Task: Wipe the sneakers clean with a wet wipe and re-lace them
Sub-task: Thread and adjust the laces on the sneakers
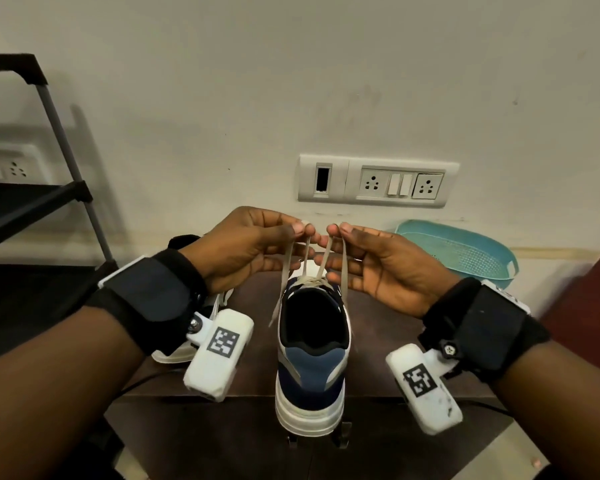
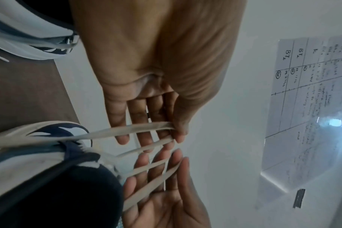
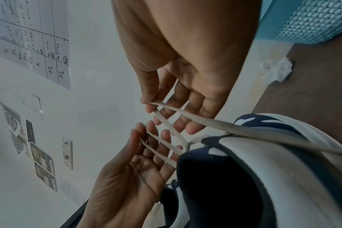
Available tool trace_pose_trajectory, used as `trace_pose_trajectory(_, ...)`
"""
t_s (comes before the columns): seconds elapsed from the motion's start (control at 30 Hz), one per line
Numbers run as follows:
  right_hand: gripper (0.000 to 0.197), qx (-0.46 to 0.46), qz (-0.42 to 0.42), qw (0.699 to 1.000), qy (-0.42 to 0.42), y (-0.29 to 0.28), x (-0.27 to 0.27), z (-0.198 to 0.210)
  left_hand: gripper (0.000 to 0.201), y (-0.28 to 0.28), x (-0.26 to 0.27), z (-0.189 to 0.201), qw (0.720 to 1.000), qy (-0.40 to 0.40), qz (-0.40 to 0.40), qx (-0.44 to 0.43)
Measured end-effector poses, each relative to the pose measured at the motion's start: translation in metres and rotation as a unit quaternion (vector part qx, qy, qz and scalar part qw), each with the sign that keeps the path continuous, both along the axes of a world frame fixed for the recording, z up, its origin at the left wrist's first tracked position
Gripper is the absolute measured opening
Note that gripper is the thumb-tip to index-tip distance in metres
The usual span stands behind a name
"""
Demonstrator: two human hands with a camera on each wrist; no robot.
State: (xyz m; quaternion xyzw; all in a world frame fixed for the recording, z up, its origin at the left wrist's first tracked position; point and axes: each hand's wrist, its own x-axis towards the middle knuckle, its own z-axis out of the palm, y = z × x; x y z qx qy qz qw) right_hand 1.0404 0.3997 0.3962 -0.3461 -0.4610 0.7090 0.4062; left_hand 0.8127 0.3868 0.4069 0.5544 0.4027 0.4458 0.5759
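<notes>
A white and navy sneaker (image 1: 312, 358) stands on the dark brown table (image 1: 222, 434), heel toward me. Its beige laces (image 1: 340, 261) are crossed at the top eyelets and rise in two loops. My left hand (image 1: 303, 230) pinches the left loop between thumb and forefinger, with the other fingers spread. My right hand (image 1: 335, 230) pinches the right loop the same way, fingertips almost touching the left's. The left wrist view shows the left hand (image 2: 178, 135) holding its lace (image 2: 127, 131) above the sneaker (image 2: 49, 177). The right wrist view shows the right hand (image 3: 148, 106) on its loop (image 3: 170, 129). A second sneaker (image 1: 187, 344) lies behind my left wrist.
A teal perforated basket (image 1: 465, 251) sits at the back right against the wall. A crumpled white wipe (image 3: 277, 69) lies on the table near it. A black shelf rack (image 1: 49, 202) stands at the left. A socket panel (image 1: 378, 181) is on the wall.
</notes>
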Motion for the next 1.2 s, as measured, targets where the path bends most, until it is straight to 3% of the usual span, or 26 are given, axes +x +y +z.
trace_pose_trajectory(0.27, 0.019, 0.007, -0.069, 0.997, 0.014, 0.001, -0.020, -0.002, 0.037, 0.003, 0.019, -0.006, 0.997, -0.026, 0.068, 0.009)
trace_pose_trajectory(0.43, 0.027, 0.024, -0.068, 0.997, 0.009, 0.004, -0.022, -0.005, 0.026, 0.005, 0.019, -0.007, 0.998, -0.022, 0.060, 0.000)
trace_pose_trajectory(0.6, 0.024, 0.039, -0.096, 0.995, -0.003, 0.006, -0.022, -0.008, 0.038, 0.003, 0.017, -0.005, 0.998, -0.022, 0.055, -0.015)
trace_pose_trajectory(0.77, 0.039, 0.050, -0.090, 0.995, -0.013, 0.007, -0.021, -0.010, 0.045, 0.004, 0.017, -0.006, 0.999, -0.010, 0.035, -0.029)
trace_pose_trajectory(0.87, 0.023, 0.060, -0.075, 0.995, -0.037, 0.004, -0.020, -0.010, 0.047, 0.007, 0.017, -0.009, 0.999, -0.002, 0.037, -0.030)
trace_pose_trajectory(1.07, 0.026, 0.087, -0.030, 0.994, -0.059, -0.002, -0.019, -0.004, 0.025, 0.010, 0.016, -0.012, 0.997, 0.029, 0.072, -0.015)
trace_pose_trajectory(1.2, 0.037, 0.035, -0.081, 0.996, -0.027, 0.000, -0.020, -0.007, 0.020, 0.007, 0.018, -0.011, 0.997, 0.060, 0.045, 0.028)
